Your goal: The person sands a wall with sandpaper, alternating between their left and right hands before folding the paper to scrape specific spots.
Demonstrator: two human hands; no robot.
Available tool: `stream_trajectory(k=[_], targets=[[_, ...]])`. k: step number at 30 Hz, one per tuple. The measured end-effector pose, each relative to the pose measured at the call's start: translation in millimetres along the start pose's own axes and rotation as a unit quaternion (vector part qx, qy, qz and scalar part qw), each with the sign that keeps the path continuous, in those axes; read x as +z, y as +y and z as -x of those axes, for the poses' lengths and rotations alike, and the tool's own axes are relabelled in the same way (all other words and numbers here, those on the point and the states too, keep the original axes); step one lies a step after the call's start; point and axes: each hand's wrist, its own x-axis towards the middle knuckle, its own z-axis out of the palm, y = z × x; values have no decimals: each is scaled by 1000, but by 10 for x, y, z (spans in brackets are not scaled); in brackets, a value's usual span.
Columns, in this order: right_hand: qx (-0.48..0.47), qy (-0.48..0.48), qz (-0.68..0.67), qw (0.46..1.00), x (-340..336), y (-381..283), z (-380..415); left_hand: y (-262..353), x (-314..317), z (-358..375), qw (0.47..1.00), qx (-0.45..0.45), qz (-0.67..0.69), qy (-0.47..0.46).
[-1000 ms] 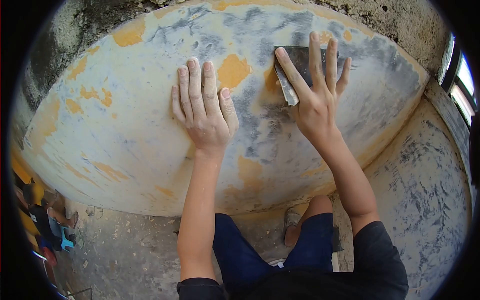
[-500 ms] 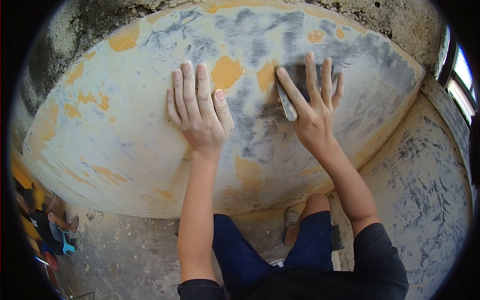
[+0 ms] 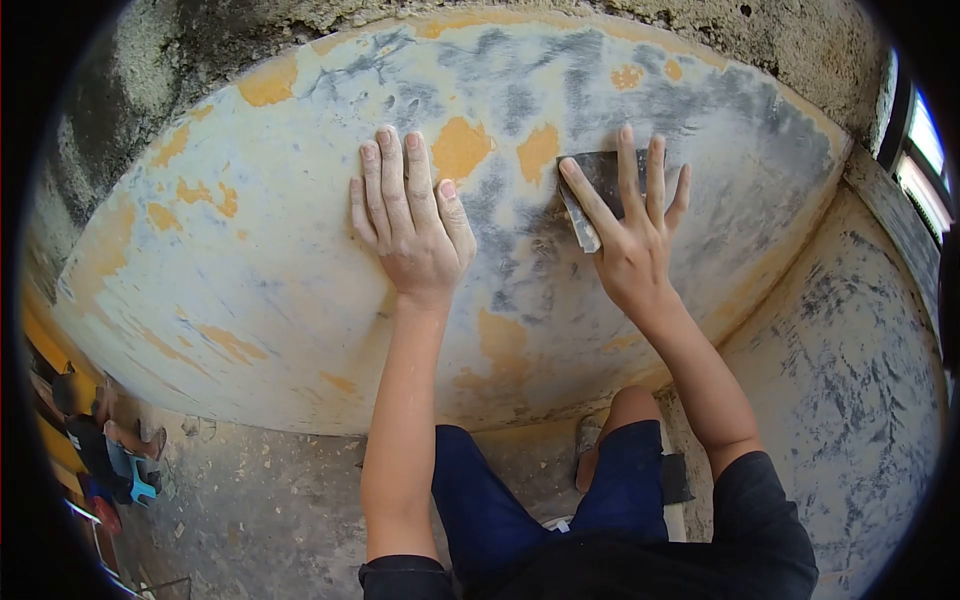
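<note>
A large curved panel [image 3: 300, 250], pale with grey smears and orange patches, fills the area before me. My left hand [image 3: 418, 225] lies flat on it, dusty, fingers extended and fairly close together, holding nothing. To the right, my right hand [image 3: 635, 225] presses a dark sheet of sandpaper [image 3: 600, 172] against the panel, its fingers spread over the sheet. The sandpaper's pale edge is bent out beside the index finger. The thumb of that hand is hidden.
Rough concrete [image 3: 180, 60] borders the panel's top. Another grey-smeared curved surface [image 3: 840, 380] stands at right. At lower left, another person [image 3: 95, 440] is near a blue stool [image 3: 142, 480] on the dusty floor [image 3: 260, 500].
My right hand and the sandpaper have slid slightly down the panel. My left hand stays nearly in place on the surface. The whole view has shifted a little.
</note>
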Motion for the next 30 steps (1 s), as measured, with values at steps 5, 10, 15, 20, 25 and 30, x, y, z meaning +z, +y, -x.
stream_trajectory(k=[5,10,15,20,25,30], targets=[[-15,7,43,999,-56,-124,-411,-13,-9,9,1000,3,-2,-8],[4,-10,-4,1000,-59,-22,-52,-11,0,-16,1000,7,-1,-3],[-13,-3,33,999,-103,-125,-408,6,-6,-7,1000,2,1,-6],[-12,3,-1,1000,-63,-93,-344,-12,-15,4,1000,10,4,-10],[-30,2,15,999,-102,-7,-262,3,-5,-5,1000,13,5,-5],[-44,-10,0,999,-95,-108,-486,-9,-13,-24,1000,23,-4,2]])
